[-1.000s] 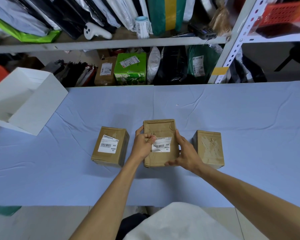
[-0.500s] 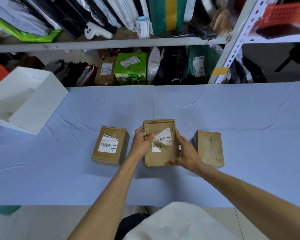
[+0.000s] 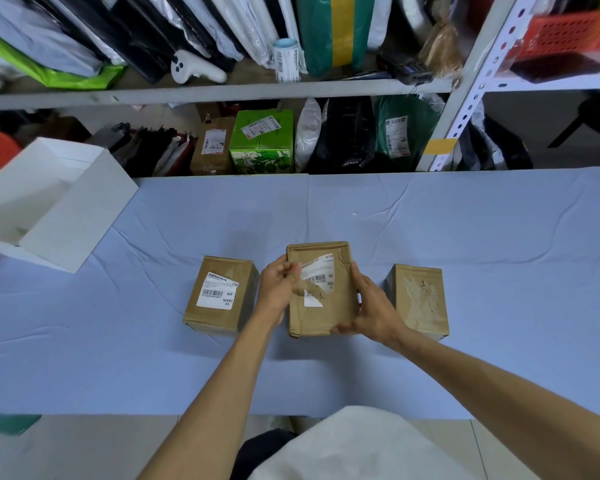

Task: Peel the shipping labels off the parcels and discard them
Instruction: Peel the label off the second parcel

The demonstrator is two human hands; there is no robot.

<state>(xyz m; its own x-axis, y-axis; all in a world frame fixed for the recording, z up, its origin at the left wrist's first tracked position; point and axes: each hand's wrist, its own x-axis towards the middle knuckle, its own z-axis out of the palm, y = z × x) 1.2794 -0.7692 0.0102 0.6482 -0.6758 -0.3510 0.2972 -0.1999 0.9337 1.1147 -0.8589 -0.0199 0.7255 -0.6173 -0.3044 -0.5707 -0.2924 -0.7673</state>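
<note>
Around: a blue table cloth (image 3: 465, 237) lies under it all; a white open box (image 3: 77, 223) sits at 10 o'clock from the middle parcel, well apart; a shelf (image 3: 222, 90) stands at 12 o'clock, full of bags, with a green box (image 3: 262, 143) under it
In the way: the left hand hides the left edge of the middle parcel's label
Middle parcel (image 3: 326, 317): tilted up between both hands; a brown parcel sits just beside it on each side
Label (image 3: 317, 273): on the top face of the middle parcel; its left part is lifted off the brown paper, its right part is stuck down
Left hand (image 3: 278, 289): at 9 o'clock of the label; its fingers pinch the lifted corner
Right hand (image 3: 371, 310): at 3 o'clock of the middle parcel; its fingers curl round that side and grip it
Left parcel (image 3: 201, 315): at 9 o'clock; it has a whole label (image 3: 218, 294) stuck flat
Right parcel (image 3: 421, 299): at 3 o'clock; only torn pale marks on top
Count: three brown parcels; two labels; one white open box; two hands
</note>
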